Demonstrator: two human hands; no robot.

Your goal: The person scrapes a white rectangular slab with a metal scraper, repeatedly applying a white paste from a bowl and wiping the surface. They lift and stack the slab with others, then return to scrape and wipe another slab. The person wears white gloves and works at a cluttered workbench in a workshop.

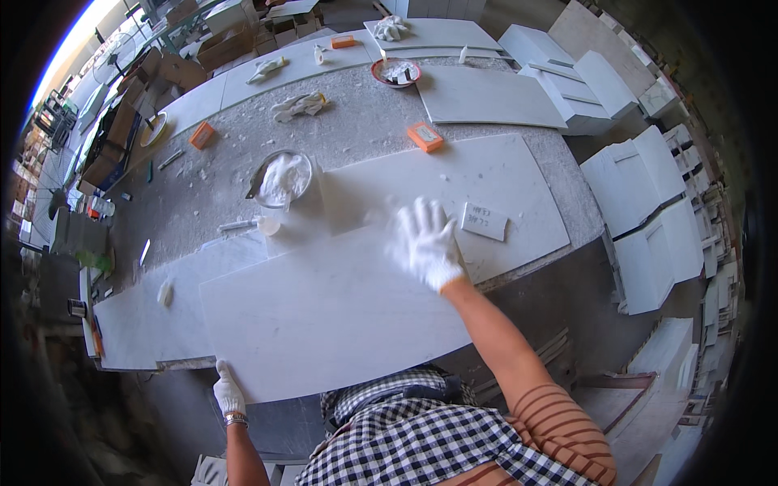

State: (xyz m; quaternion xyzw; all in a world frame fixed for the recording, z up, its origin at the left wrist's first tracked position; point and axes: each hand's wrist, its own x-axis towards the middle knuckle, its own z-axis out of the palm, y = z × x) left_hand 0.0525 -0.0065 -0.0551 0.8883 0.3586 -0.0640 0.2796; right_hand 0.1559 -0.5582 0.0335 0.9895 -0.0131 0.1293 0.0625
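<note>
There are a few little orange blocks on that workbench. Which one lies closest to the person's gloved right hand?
The orange block just beyond the right hand, by the far edge of the white slab. The other two lie farther off, toward the bench's left and far ends.

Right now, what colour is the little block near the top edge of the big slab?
Orange: the small block lies on the grey worktable, clearest in the head view.

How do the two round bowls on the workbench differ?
The metal bowl sits nearer the gloved right hand; the red-rimmed bowl lies at the bench's far side. The metal bowl looks bigger and is piled with white material; the red-rimmed bowl looks smaller and shallower. Both hold something white.
</note>
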